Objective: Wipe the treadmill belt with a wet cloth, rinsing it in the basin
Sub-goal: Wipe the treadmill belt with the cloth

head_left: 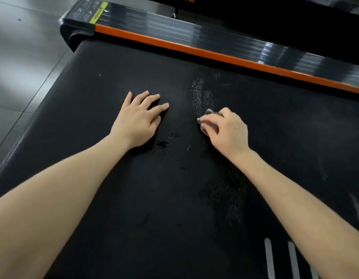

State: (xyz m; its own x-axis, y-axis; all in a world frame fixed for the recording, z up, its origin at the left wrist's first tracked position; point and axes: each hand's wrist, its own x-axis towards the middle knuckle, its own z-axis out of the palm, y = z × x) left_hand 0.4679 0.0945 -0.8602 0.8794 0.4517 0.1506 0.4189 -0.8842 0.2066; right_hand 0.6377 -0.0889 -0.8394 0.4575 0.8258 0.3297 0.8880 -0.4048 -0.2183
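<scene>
Forearms (53,208) reach over the black treadmill belt (114,198), grey stripes (269,258) at its near right. Mid-belt the left grip (139,119) lies released, fingers straight and flat on the belt. Near it, the right grip (225,129) is curled round a small grey cloth (208,112), pressing it onto the belt beside pale speckled streaks (200,95). Beyond run an orange strip (194,50) and a glossy side rail (174,25) with a yellow label (98,13).

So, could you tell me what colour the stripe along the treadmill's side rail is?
Orange; the stripe shows best in the head view.
</scene>
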